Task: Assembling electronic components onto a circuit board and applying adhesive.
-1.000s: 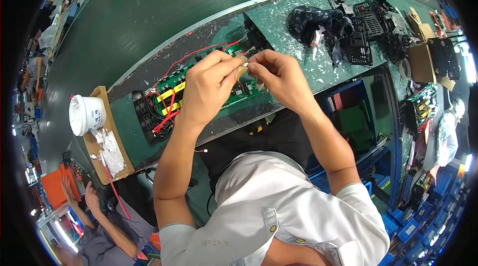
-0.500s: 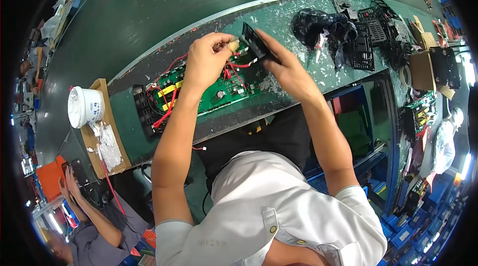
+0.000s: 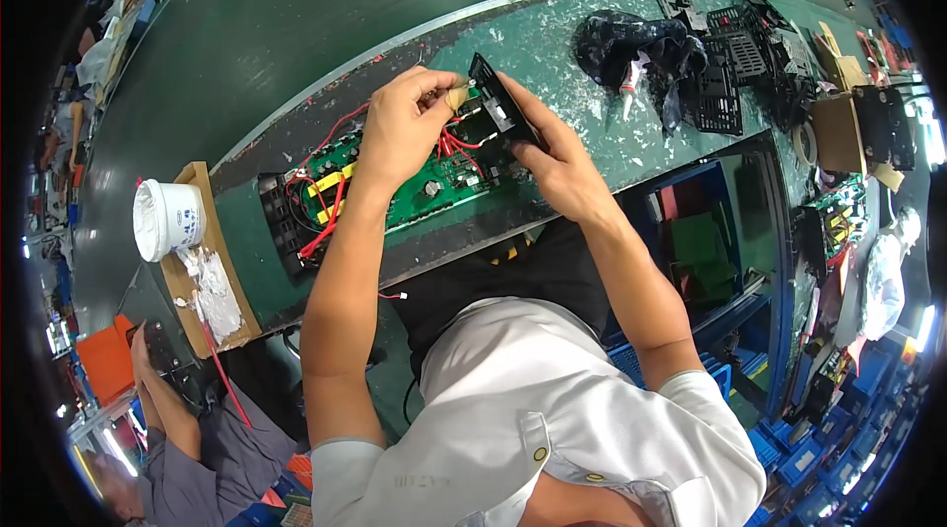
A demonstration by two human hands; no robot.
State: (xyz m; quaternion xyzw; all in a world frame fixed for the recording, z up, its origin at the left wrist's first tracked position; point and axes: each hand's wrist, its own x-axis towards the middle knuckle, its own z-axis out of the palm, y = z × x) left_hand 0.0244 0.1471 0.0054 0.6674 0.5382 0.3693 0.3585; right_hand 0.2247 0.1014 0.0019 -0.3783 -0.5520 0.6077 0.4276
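A green circuit board (image 3: 414, 187) with yellow parts and red wires (image 3: 456, 140) lies on the bench, a black finned fan housing (image 3: 281, 221) at its left end. My right hand (image 3: 564, 157) grips a black end panel (image 3: 498, 103) by its right side, holding it tilted up at the board's right end. Over the far right part of the board, my left hand (image 3: 402, 128) is closed in a pinch close to the panel. Pale yellow covers (image 3: 456, 97) sit on its fingertips. What it pinches is too small to make out.
On the left, a white tub (image 3: 168, 216) stands by a cardboard tray (image 3: 242, 325) smeared with white paste. Black plastic (image 3: 631, 44), a white tube (image 3: 631, 73) and black slotted panels (image 3: 735, 59) lie at the far right. A person (image 3: 187, 448) works at lower left.
My right hand has tilted the black panel and brought it slightly closer to the board, turning its inner face into view. My left hand stays pinched in nearly the same place.
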